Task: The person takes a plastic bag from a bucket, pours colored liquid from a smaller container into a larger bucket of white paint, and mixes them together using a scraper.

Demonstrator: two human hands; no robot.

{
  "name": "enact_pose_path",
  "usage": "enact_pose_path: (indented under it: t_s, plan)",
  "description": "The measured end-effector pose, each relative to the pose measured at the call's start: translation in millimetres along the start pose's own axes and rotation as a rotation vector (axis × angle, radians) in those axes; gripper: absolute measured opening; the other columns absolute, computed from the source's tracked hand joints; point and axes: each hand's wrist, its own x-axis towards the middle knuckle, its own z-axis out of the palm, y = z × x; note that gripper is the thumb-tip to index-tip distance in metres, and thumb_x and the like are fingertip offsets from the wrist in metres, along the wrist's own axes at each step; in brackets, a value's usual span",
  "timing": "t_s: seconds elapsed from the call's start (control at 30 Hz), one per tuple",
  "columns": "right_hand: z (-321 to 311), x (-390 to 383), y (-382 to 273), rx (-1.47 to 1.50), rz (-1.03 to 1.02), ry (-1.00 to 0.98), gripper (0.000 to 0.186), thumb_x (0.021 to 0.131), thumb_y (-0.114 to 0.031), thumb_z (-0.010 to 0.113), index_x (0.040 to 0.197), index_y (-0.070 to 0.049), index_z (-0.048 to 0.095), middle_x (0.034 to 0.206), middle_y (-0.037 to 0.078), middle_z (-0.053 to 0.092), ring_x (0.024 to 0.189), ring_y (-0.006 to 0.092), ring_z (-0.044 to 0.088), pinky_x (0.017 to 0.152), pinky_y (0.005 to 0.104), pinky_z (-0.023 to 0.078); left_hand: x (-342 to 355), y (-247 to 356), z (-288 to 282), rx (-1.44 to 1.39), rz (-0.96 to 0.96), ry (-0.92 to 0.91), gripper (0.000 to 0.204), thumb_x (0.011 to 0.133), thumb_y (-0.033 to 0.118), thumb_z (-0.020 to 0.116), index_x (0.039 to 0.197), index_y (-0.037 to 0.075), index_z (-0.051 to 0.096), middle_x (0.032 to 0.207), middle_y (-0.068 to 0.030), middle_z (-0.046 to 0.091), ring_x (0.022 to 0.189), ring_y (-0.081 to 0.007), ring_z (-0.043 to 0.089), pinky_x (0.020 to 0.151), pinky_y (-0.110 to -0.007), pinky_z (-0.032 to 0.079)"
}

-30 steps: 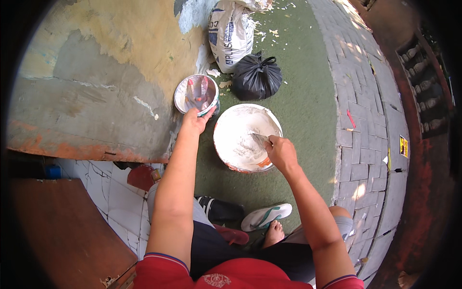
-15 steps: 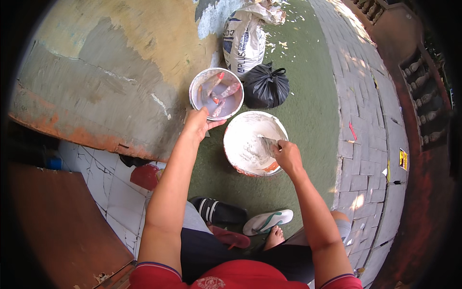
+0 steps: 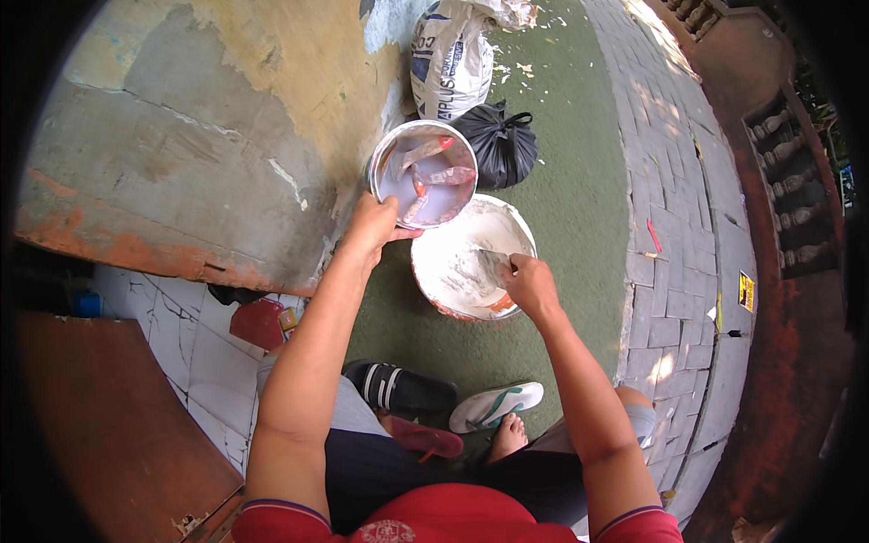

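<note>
Since the earlier frames, the small bucket [image 3: 376, 161] has shifted right, away from the wall [image 3: 181, 163], and in view it now overlaps the far-left rim of the large tub [image 3: 433, 299]. Your left hand [image 3: 369, 228] is closed on the near side of the small bucket, thumb at the rim, fingers mostly hidden. Your right hand [image 3: 531, 288] is closed around a flat-bladed tool [image 3: 491, 262], its blade at the white paste [image 3: 455, 265] inside the tub. The small bucket contains cloudy liquid [image 3: 396, 187] and red-marked tools [image 3: 448, 176]. For good control, support the bucket from below, limit its tilt, and keep the blade low against the paste with a relaxed wrist. The tub stands on the green floor [image 3: 570, 253], between the wall at the floor's left edge and the grey paving [image 3: 674, 290] along its right edge. Beyond the tub, a knotted black bag [image 3: 507, 145] sits near a white sack [image 3: 450, 63]. On the near side, a black sandal [image 3: 398, 387] and a white flip-flop [image 3: 498, 407] occupy the floor; mind your footing
</note>
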Motion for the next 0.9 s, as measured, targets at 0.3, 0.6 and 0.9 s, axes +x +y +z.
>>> enact_pose_path:
  t_s: [0.3,0.6,0.9]
  plan:
    - [0.5,4.9,-9.1,-0.022,0.056,-0.052,0.024,0.080,-0.020,0.065,0.080,0.003,0.065,0.079,0.025,0.064,0.076,0.0420,0.064,0.071,0.0466,0.050,-7.1,-1.4,3.0,0.048,0.036,0.043,0.043,0.090,0.003,0.036,0.132,-0.008,0.036,0.121,-0.0246,0.053,0.097,-0.0337,0.065,0.072,-0.042,0.063]
    - [4.3,11.2,-13.6,0.091,0.119,-0.044,0.031,0.082,-0.025,0.065,0.078,0.005,0.064,0.075,0.026,0.064,0.074,0.0402,0.065,0.069,0.0445,0.050,-9.5,-6.8,3.2,0.058,0.048,0.042,0.067,0.088,0.001,0.039,0.146,-0.006,0.006,0.132,-0.0282,0.042,0.100,-0.0342,0.063,0.065,-0.039,0.063]
    - [28.0,23.7,11.7,0.428,0.284,-0.117,0.037,0.084,-0.029,0.065,0.084,0.008,0.066,0.072,0.022,0.066,0.066,0.0297,0.067,0.065,0.0392,0.050,-21.2,-3.0,14.2,0.097,0.106,0.065,0.046,0.090,0.001,0.037,0.135,-0.005,0.029,0.128,-0.0238,0.046,0.104,-0.0335,0.061,0.069,-0.040,0.063]
